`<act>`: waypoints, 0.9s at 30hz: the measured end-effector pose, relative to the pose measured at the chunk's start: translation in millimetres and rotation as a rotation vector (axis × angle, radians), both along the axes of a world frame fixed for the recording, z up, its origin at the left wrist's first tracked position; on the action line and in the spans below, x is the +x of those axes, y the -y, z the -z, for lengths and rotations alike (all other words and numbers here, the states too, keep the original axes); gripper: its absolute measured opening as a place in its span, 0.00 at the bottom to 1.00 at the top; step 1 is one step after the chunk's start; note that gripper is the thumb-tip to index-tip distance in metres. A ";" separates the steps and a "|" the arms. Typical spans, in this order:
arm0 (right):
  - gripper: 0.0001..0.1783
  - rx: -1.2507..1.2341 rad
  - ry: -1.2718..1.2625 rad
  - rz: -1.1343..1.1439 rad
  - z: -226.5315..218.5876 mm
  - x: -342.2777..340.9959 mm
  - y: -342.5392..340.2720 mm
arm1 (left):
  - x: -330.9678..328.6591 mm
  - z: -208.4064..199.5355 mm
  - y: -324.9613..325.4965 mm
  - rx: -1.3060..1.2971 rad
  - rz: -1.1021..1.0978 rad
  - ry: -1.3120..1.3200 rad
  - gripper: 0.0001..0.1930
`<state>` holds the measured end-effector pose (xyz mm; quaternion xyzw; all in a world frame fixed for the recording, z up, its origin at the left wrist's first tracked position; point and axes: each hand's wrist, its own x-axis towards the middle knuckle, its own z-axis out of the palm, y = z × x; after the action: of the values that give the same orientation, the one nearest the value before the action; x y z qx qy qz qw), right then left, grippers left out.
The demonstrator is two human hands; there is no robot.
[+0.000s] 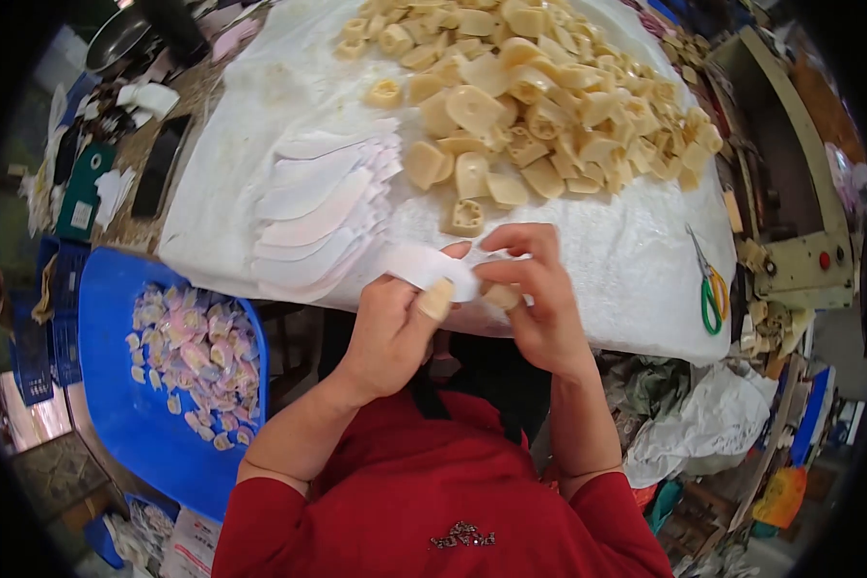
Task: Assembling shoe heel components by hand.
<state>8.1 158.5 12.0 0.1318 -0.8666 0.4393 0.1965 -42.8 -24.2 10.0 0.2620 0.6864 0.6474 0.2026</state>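
Observation:
In front of my body, near the front edge of the table, my left hand [395, 323] grips a curved white strip [416, 264], its thumb pressed on top. The thumb has a beige covering. My right hand [539, 294] pinches the strip's right end with bent fingers; its thumb also wears a beige covering. Whether something lies inside the strip is hidden. Left of my hands lies an overlapping row of similar pale strips [313, 217]. Beyond them rises a heap of beige plastic shoe heels [549, 96], with one heel [467, 219] nearest my hands.
White cloth [231, 144] covers the table. Green-and-orange-handled scissors [711, 289] lie at the right. A blue basin [116, 385] at my left contains many small pale wrapped pieces [202, 361]. A phone [161, 166] rests at the left; a beige machine frame [804, 250] stands right.

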 end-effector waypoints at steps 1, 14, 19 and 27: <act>0.17 -0.027 0.068 -0.018 0.5 0.3 -2.7 | 3.3 5.3 -6.7 0.034 -0.035 0.229 0.22; 0.29 0.199 0.075 0.418 38.6 -42.6 -33.7 | 0.3 41.7 -19.8 0.385 -0.070 0.488 0.19; 0.29 0.278 0.028 0.518 40.3 -20.4 -30.1 | 0.0 40.1 -16.0 0.398 -0.073 0.541 0.19; 0.15 -0.415 0.011 0.317 9.9 26.0 -20.2 | 6.5 34.0 -16.5 0.523 0.034 0.612 0.23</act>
<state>34.0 178.8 2.1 -0.0510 -0.7687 0.5722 0.2811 -36.4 -7.7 -23.9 0.1109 0.4021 0.8449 0.3349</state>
